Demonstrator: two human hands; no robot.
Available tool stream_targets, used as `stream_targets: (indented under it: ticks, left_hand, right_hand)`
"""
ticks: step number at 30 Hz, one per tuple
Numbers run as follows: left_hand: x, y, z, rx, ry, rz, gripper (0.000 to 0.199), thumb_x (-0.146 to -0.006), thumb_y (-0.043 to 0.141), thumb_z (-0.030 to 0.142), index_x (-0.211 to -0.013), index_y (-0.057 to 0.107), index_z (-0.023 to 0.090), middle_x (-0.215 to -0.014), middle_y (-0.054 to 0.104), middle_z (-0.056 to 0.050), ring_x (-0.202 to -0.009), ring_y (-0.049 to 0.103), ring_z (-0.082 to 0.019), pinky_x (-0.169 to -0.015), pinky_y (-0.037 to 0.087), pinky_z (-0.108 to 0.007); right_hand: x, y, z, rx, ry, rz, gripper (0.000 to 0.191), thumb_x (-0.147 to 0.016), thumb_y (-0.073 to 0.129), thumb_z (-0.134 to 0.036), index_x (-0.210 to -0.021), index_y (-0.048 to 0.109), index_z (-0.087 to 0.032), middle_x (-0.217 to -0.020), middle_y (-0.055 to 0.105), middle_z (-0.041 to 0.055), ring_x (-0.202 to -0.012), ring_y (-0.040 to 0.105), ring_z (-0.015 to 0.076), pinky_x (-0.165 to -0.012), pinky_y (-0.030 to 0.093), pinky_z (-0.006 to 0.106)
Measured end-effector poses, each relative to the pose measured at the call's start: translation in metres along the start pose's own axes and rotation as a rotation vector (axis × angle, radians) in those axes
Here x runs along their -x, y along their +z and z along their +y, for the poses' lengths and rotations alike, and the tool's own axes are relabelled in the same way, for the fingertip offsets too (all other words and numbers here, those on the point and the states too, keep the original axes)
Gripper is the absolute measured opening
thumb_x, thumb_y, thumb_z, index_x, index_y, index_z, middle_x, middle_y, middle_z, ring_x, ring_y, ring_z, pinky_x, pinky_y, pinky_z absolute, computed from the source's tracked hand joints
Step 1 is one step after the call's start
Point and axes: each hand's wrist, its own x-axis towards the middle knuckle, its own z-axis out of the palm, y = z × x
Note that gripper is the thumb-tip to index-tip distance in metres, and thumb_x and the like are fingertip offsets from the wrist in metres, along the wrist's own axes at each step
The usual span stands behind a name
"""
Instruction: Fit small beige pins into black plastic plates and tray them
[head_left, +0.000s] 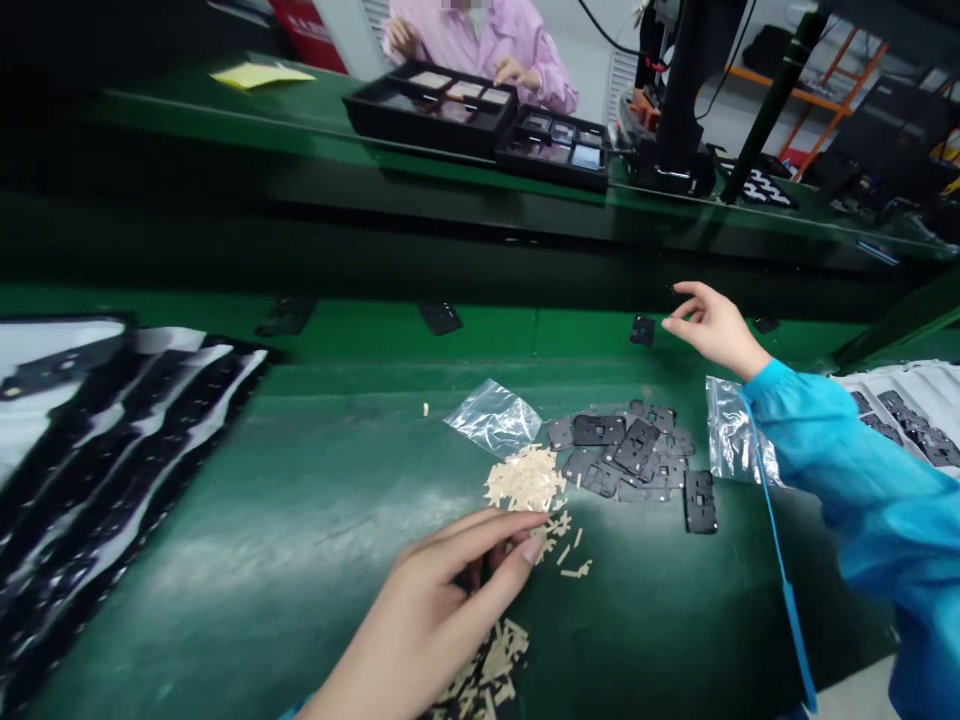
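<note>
Here, nearest, on near side of cream heap (525, 482): jumbled strips (504, 655) on green surface (262, 560). Left hand (427, 595) right at heap's near edge, grip narrow, can't tell whether anything's pinched. Heap itself: small pale slivers, strays spilling off. Right of heap, flat black plates (637, 445), rectangular, windowed, overlapping. Farther beyond heap, rightward: right hand (716, 325), grip parted, beside black piece (642, 330).

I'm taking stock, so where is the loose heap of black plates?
In the head view, the heap of black plates lies right of centre, between two clear bags.
</note>
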Motion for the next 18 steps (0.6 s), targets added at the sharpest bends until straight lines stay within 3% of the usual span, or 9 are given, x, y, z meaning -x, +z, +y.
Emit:
stream_targets:
  ticks: [3,7,9,12,15,16,18]
  left_hand:
    - [-0.001,0.003,-0.002,-0.02,-0.009,-0.01,0.018,-0.094,0.065,0.031,-0.099,0.082,0.025,-0.081,0.078,-0.003,-0.061,0.071,-0.017,-0.052,0.057,-0.023]
    - [-0.002,0.003,-0.005,-0.004,0.001,0.005,0.017,-0.094,0.064,0.026,-0.096,0.081,0.023,-0.072,0.075,-0.002,-0.056,0.067,-0.015,-0.049,0.053,-0.021]
    - [-0.003,0.002,-0.006,0.01,0.006,0.028,0.016,-0.094,0.064,0.025,-0.094,0.08,0.022,-0.067,0.072,-0.001,-0.053,0.065,-0.014,-0.047,0.051,-0.021]
    - [-0.006,0.002,-0.005,0.038,-0.026,0.1,0.016,-0.093,0.066,0.027,-0.094,0.081,0.022,-0.069,0.073,-0.002,-0.055,0.065,-0.015,-0.047,0.051,-0.022]
    - [-0.008,0.006,-0.001,0.2,-0.145,0.057,0.025,-0.096,0.064,0.034,-0.085,0.082,0.021,-0.071,0.076,-0.005,-0.059,0.068,-0.017,-0.049,0.052,-0.023]
    - [-0.008,0.009,0.001,0.318,-0.202,0.011,0.032,-0.099,0.061,0.039,-0.084,0.082,0.02,-0.072,0.077,-0.006,-0.061,0.069,-0.017,-0.05,0.053,-0.024]
    - [-0.009,0.015,0.006,0.614,-0.322,-0.039,0.046,-0.104,0.051,0.048,-0.09,0.082,0.018,-0.081,0.08,-0.011,-0.066,0.072,-0.019,-0.054,0.057,-0.026]
  right_hand:
    - [-0.045,0.02,0.021,0.056,0.079,-0.059,0.07,-0.078,0.089,-0.024,-0.139,0.057,-0.01,-0.111,0.072,0.0126,-0.097,0.069,0.0249,-0.09,0.055,0.04]
    - [-0.064,0.038,0.022,0.076,0.128,-0.132,0.035,-0.099,0.069,-0.034,-0.128,0.063,-0.016,-0.124,0.067,0.0097,-0.103,0.069,0.0235,-0.089,0.06,0.044]
    - [-0.06,0.036,0.014,0.069,0.114,-0.132,0.03,-0.099,0.068,-0.034,-0.123,0.065,-0.015,-0.117,0.07,0.0085,-0.097,0.07,0.0215,-0.084,0.061,0.041]
    - [-0.03,0.032,-0.01,0.026,0.035,-0.101,0.04,-0.089,0.078,-0.024,-0.123,0.065,-0.009,-0.088,0.073,0.0054,-0.078,0.07,0.0193,-0.075,0.058,0.035]
    - [0.03,0.042,-0.043,-0.054,-0.105,-0.104,0.052,-0.089,0.076,-0.025,-0.137,0.058,-0.014,-0.086,0.074,0.0023,-0.075,0.069,0.0181,-0.071,0.056,0.032]
    - [0.055,0.047,-0.054,-0.088,-0.183,-0.091,0.054,-0.089,0.076,-0.025,-0.139,0.056,-0.018,-0.09,0.075,0.0019,-0.078,0.069,0.0184,-0.072,0.056,0.032]
    - [0.105,0.058,-0.072,-0.104,-0.574,-0.031,0.044,-0.093,0.069,-0.02,-0.135,0.061,-0.022,-0.099,0.077,0.0055,-0.09,0.07,0.022,-0.08,0.055,0.037]
